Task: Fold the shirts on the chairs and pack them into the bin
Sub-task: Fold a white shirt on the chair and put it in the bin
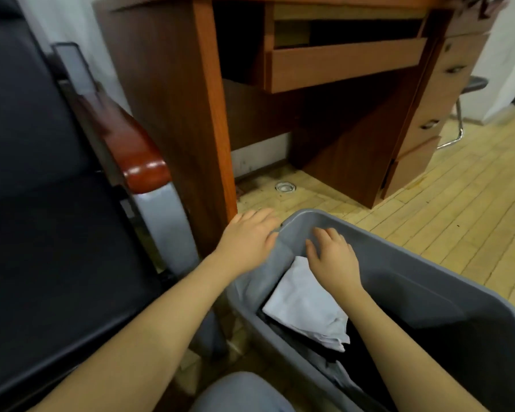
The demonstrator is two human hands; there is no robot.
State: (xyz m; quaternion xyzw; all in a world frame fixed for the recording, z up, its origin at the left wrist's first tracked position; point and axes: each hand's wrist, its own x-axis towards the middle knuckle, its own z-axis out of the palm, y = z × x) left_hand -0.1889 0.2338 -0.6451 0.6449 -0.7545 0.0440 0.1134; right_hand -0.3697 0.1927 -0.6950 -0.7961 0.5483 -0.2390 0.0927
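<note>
Bin (428,281) cut off; white shirt (304,304) partly under right hand (333,257).

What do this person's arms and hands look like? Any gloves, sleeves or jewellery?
Both arms are bare as far up as the picture shows, with no sleeves in sight. The left hand and right hand wear no gloves, and no rings, watch or bracelet show. Light grey-blue cloth at the bottom edge may be trousers.
</note>
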